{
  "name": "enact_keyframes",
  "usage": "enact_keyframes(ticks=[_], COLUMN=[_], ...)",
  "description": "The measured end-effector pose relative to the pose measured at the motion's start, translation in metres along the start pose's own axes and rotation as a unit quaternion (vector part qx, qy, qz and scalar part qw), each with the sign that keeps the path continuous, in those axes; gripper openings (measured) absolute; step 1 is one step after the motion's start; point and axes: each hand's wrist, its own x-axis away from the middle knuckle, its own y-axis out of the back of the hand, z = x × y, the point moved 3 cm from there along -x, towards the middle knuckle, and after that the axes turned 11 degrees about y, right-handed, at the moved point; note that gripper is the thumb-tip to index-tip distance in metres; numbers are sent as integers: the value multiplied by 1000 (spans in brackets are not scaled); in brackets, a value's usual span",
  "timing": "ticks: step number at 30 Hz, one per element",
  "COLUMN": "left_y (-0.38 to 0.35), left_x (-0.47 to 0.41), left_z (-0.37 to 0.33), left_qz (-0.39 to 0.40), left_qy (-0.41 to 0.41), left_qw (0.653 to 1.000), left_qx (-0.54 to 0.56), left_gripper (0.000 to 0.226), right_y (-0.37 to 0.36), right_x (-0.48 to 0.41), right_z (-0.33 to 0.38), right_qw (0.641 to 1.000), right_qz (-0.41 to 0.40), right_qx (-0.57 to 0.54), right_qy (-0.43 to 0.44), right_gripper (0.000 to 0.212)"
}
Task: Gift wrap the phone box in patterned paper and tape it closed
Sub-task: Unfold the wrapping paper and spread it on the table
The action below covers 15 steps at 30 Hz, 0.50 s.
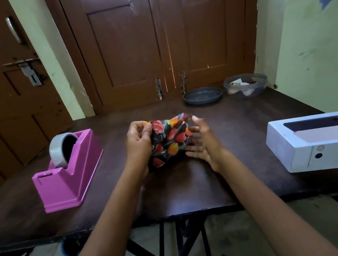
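White rectangular cardboard phone box [326,140] lies unwrapped at the right edge of the dark wooden surface [185,188].

The box rests flat, printed lid up, well to the right of the crumpled black glossy paper with red and orange fruit pattern [170,141]; its long axis runs left to right, tilted slightly so the right end sits farther away, and the lettering on top reads sideways. The paper is bunched at the surface's middle between both hands: the left hand [140,142] pinches its upper left corner with closed fingers, while the right hand [202,144] cups its right side with fingers spread, loosely touching. Left of the paper stands a pink plastic tape dispenser [70,174] carrying a grey roll. Beyond the paper, to the right, sit a grey round lid [203,96] and a clear round plastic container [246,85].
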Motion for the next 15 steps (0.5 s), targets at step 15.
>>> enact_keyframes(ticks=[15], left_y=[2], left_x=[4], left_z=[-11], left_qz=[43], left_qy=[-63], left_qw=[977], left_qx=[-201], left_gripper=[9], right_y=[10], right_x=[-8], right_z=[-2], right_qw=[981], right_qz=[-91], right_qx=[84], right_qy=[148], right_gripper=[26])
